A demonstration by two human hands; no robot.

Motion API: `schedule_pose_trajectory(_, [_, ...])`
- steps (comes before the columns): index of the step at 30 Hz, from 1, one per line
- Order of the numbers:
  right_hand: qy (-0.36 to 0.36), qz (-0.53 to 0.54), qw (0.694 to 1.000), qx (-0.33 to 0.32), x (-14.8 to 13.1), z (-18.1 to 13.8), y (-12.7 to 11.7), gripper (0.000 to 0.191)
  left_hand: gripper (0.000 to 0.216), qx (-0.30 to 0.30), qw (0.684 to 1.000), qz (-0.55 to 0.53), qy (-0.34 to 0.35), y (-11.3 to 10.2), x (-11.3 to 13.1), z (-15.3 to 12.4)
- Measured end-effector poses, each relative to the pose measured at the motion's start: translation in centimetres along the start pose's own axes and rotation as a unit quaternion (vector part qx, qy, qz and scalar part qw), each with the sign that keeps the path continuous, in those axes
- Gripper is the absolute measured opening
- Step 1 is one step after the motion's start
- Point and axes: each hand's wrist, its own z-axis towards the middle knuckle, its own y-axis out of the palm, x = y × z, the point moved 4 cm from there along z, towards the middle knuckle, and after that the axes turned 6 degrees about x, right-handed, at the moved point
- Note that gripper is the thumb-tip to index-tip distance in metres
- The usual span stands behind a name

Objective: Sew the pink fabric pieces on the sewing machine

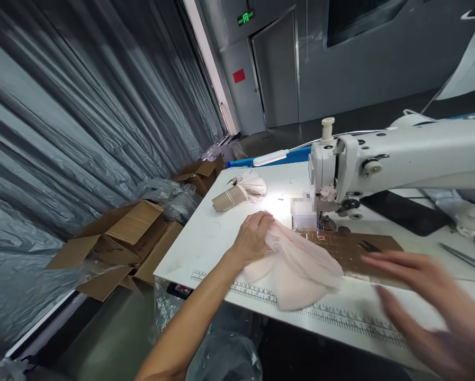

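A pale pink piece of thin fabric (301,270) lies bunched on the table's front part, just before the sewing machine (364,164). My left hand (255,235) grips its upper left end, fingers closed over the cloth. To the right, my right hand (423,296) is blurred by motion, its fingers stretched apart with nothing between them. It is close to small black thread snips (368,246), which rest on a brown taped strip (348,248) by the needle area. I cannot tell whether the hand touches them.
Beyond my left hand lies a brown-wrapped bundle with pale lace (231,197). A black phone (408,212) and tweezers (465,259) are under and beside the machine arm. Printed rulers (328,316) line the table's front edge. Open cardboard boxes (118,238) stand at left.
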Motion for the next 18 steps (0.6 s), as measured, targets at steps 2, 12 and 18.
schedule_pose_trajectory(2, [-0.078,0.002,0.995,-0.067,-2.1,1.8,2.3,0.042,0.054,-0.037,0.999,-0.008,-0.005,0.3,-0.1,0.0])
schedule_pose_trajectory(12, [0.087,-0.078,0.962,-0.248,0.3,8.5,10.0,0.038,0.042,-0.103,0.994,-0.030,0.003,0.1,0.0,0.7])
schedule_pose_trajectory(18, [0.094,0.010,0.953,-0.286,0.4,7.9,9.4,0.032,0.033,-0.119,0.992,-0.041,0.014,0.4,0.3,0.8])
